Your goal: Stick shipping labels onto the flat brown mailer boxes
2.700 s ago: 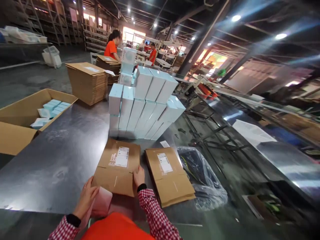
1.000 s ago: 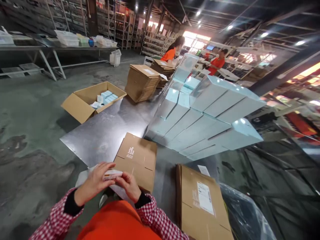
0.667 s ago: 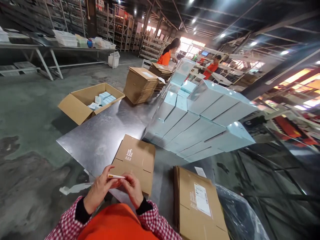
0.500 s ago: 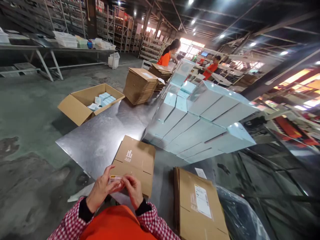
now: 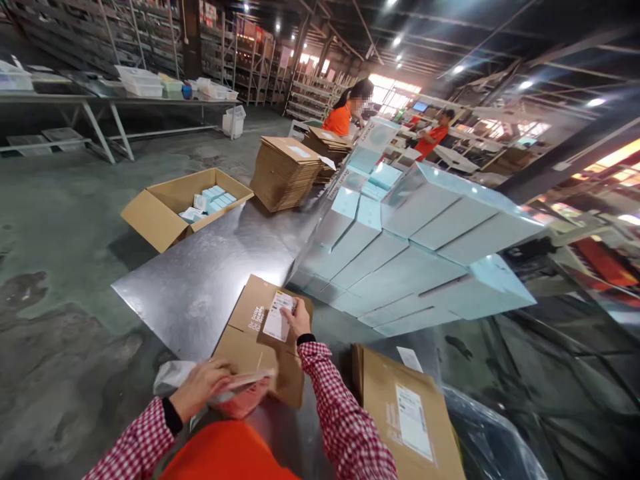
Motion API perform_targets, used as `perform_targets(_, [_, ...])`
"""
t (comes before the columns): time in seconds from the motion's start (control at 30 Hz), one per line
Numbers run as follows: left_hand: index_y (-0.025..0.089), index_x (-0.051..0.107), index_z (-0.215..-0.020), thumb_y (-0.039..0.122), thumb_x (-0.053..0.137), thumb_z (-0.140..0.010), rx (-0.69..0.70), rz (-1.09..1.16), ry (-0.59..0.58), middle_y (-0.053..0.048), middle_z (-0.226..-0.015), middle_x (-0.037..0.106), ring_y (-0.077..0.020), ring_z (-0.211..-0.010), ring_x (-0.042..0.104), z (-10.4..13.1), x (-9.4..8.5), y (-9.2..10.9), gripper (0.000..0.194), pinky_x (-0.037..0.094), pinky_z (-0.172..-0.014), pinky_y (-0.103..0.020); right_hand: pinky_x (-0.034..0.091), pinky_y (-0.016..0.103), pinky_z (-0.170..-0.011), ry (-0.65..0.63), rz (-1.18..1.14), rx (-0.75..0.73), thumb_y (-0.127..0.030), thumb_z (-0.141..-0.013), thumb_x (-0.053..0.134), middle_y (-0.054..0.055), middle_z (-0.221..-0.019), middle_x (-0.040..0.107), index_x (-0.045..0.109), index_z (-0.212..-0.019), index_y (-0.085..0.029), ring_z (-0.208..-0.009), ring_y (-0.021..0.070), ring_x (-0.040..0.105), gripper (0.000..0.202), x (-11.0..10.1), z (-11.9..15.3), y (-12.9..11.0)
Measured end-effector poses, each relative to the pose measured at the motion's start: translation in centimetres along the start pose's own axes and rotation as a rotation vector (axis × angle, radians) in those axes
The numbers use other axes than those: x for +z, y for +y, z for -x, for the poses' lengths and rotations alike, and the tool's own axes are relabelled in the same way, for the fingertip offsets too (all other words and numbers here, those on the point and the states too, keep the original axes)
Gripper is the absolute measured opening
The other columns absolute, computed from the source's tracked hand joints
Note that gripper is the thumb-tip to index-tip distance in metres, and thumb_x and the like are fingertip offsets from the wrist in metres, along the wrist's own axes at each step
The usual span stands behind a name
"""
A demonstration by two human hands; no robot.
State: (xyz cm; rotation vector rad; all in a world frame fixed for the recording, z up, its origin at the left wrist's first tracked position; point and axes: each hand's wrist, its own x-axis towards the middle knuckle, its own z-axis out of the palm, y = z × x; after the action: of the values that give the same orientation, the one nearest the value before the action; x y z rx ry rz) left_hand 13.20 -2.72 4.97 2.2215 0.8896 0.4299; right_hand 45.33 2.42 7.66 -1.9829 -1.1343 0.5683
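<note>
While the left hand pinches blurry pinkish paper, the right hand touches a label on the flat cardboard box, beside white print reading "better"; can't tell if it's pinching.

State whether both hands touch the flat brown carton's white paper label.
No, the right hand touches the white paper label; the left hand is apart.
</note>
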Motion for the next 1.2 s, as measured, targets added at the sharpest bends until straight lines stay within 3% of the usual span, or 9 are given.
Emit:
perform_targets(0.2, [0.023,0.073,-0.093,0.032,0.047,-0.092,-0.062,-0.037,-0.058,-0.008,-0.133,0.059,-0.0265,-0.128,0.049,-1.4,2.8,-0.9,0.028,0.04,-0.108,-0.049,0.04,0.037,-0.099,-0.134,0.234,-0.029,-0.018,-0.066,0.065,0.021,-0.123,0.056,0.045,-0.126,-0.003,-0.114,0.028,0.054,0.065,2.0,-0.4,-0.3])
perform_targets(0.37, [0.022,0.073,-0.089,0.029,0.048,-0.091,-0.075,0.004,-0.052,-0.006,-0.13,0.061,-0.0237,-0.126,0.051,-1.3,2.6,-0.9,0.027,0.042,-0.108,-0.044,0.035,0.052,-0.1,-0.043,0.646,-0.013,-0.038,-0.072,0.069,0.027,-0.147,0.03,0.019,-0.148,-0.006,-0.126,0.0396,0.041,0.096,2.0,0.6,-0.5])
perform_targets(0.43, [0.022,0.073,-0.088,0.029,0.047,-0.091,-0.074,0.02,-0.051,-0.005,-0.131,0.06,-0.023,-0.127,0.051,-1.3,2.7,-1.0,0.027,0.042,-0.108,-0.043,0.024,0.054,-0.107,-0.021,0.801,-0.089,-0.045,-0.083,0.056,0.023,-0.151,0.025,0.021,-0.148,-0.008,-0.135,0.0383,0.029,0.083,3.2,1.3,-0.5])
perform_targets(0.53, [0.022,0.073,-0.088,0.031,0.046,-0.091,-0.089,0.028,-0.017,-0.005,-0.131,0.06,-0.0232,-0.126,0.051,-1.3,3.4,-1.5,0.029,0.041,-0.108,-0.043,0.01,0.05,-0.114,-0.21,0.755,-0.269,-0.047,-0.092,0.041,0.012,-0.153,0.028,0.034,-0.145,-0.018,-0.141,0.0288,0.019,0.061,5.1,1.5,0.0])
perform_targets(0.67, [0.02,0.073,-0.087,0.034,0.043,-0.09,-0.107,0.024,-0.007,-0.008,-0.124,0.065,-0.0251,-0.122,0.055,-1.6,3.6,-1.7,0.033,0.045,-0.104,-0.044,0.002,0.053,-0.114,-0.167,0.657,-0.013,-0.047,-0.091,0.043,0.008,-0.154,0.027,0.035,-0.144,-0.023,-0.143,0.0269,0.014,0.059,2.6,-0.5,1.8])
perform_targets(0.83, [0.017,0.073,-0.08,0.041,0.035,-0.093,-0.171,-0.031,0.007,-0.014,-0.133,0.058,-0.0297,-0.127,0.05,-1.8,1.9,-1.5,0.047,0.041,-0.106,-0.047,0.027,0.06,-0.102,0.047,0.537,0.35,-0.036,-0.092,0.036,0.031,-0.14,0.038,0.046,-0.133,-0.002,-0.131,0.04,0.036,0.054,-3.9,2.1,4.7])
perform_targets(0.93, [0.014,0.074,-0.078,0.05,0.029,-0.092,-0.229,-0.058,0.014,-0.019,-0.139,0.05,-0.0347,-0.131,0.043,-1.8,1.6,-2.1,0.058,0.036,-0.109,-0.051,0.043,0.04,-0.096,0.007,0.412,0.309,-0.028,-0.088,0.042,0.024,-0.115,0.062,0.062,-0.112,-0.006,-0.112,0.0305,0.057,0.039,-3.4,7.8,5.3])
perform_targets(1.03, [0.014,0.075,-0.083,0.061,0.024,-0.09,-0.199,-0.056,0.003,-0.02,-0.138,0.051,-0.0375,-0.132,0.041,-1.5,2.6,-3.0,0.07,0.035,-0.109,-0.053,0.043,0.033,-0.098,0.033,0.316,0.291,-0.019,-0.079,0.048,0.02,-0.115,0.063,0.06,-0.115,-0.006,-0.111,0.0255,0.059,0.04,-1.2,12.2,5.2])
perform_targets(1.2, [0.018,0.077,-0.078,0.073,0.021,-0.085,-0.106,-0.029,0.068,-0.018,-0.131,0.057,-0.0379,-0.127,0.047,-1.7,4.1,-2.3,0.079,0.037,-0.107,-0.054,0.045,0.035,-0.097,0.206,0.181,0.333,-0.022,-0.073,0.05,0.015,-0.116,0.065,0.057,-0.122,-0.009,-0.108,0.0242,0.06,0.051,-2.8,13.5,5.8])
